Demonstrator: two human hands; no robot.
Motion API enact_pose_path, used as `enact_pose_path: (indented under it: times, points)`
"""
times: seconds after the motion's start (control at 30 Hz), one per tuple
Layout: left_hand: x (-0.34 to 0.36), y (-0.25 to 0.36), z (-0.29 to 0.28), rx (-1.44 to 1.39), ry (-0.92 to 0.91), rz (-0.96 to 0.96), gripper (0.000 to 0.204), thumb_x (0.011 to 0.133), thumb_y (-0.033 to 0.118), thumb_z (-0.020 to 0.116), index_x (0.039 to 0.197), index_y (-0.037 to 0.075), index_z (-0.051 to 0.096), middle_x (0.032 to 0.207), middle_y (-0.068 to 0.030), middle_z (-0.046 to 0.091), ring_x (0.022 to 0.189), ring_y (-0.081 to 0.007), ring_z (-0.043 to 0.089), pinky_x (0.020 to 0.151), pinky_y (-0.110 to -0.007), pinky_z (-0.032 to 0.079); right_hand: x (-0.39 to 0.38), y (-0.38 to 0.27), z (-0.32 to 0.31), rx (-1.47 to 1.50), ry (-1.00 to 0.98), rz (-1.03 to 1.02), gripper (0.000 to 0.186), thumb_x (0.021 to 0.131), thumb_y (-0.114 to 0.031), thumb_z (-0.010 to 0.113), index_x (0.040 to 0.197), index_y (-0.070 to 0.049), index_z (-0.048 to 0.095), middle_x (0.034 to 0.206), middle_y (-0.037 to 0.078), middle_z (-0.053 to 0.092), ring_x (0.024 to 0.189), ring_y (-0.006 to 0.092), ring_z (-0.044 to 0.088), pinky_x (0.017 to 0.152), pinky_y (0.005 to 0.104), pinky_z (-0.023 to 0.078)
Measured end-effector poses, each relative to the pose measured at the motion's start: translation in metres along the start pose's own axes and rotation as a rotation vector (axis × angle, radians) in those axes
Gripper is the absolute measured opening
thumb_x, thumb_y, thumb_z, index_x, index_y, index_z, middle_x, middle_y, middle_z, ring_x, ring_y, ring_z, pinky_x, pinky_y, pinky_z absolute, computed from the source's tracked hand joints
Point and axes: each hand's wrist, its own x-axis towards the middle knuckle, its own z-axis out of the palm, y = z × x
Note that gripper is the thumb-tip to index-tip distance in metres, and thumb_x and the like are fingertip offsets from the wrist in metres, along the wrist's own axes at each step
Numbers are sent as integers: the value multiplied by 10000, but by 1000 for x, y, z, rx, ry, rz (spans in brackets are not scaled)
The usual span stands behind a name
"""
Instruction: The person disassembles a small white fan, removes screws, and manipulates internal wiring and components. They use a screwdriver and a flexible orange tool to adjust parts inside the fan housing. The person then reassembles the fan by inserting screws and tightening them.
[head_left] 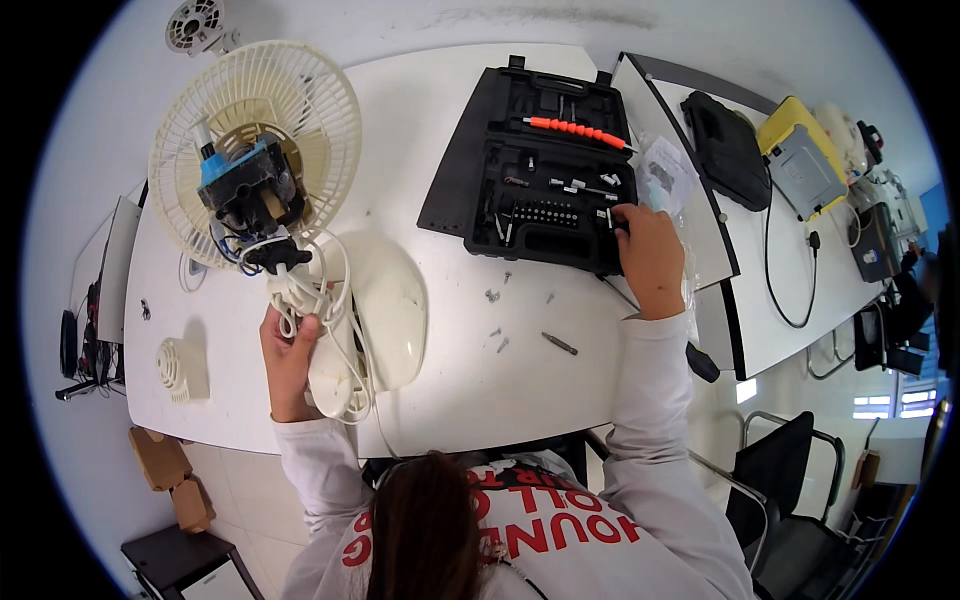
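A partly opened cream electric fan [335, 110] stands at the left, its black and blue motor [262, 185] bare in front of the round grille. My left hand [290, 362] is closed around the fan's neck, where a white power cord [345, 300] loops down over the cream base [395, 310]. At the right, my right hand [652, 262] reaches into the near right corner of an open black tool case [560, 243]. Its fingers are bent together by the small metal pieces there; what they pinch is hidden. Rows of bits and sockets fill the case.
An orange flexible shaft [575, 130] lies across the case. Several loose screws [492, 296] and a screwdriver bit [559, 343] lie on the white table [470, 400]. A cream vented cover [182, 370] is at the left. Another black case [728, 150] and a yellow-grey box [803, 160] stand on the right table.
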Motion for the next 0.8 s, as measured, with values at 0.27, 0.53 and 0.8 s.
enact_pose_path:
  times: [0.27,0.53,0.8]
  points:
    - [-2,2,2,3,19,1,513,836,218,701,1224,-45,494,1142,-134,624,1007,-163,594,899,-282,450,4,-2,3,149,-33,49,210,757,-126,693,965,-127,668,910,29,634,907,245,560,758,356,481]
    - [-1,0,1,3,16,-5,545,822,245,718,1226,-45,492,1141,-135,624,1014,-166,589,905,-288,443,1,9,11,370,84,50,154,809,-122,644,955,-114,692,835,69,649,800,257,585,704,355,469]
    - [-4,5,7,22,58,-11,552,823,267,718,1223,-42,496,1140,-132,623,1014,-165,584,905,-285,437,-1,10,6,520,127,136,181,823,-74,606,988,-80,680,839,90,669,672,220,593,643,326,467]
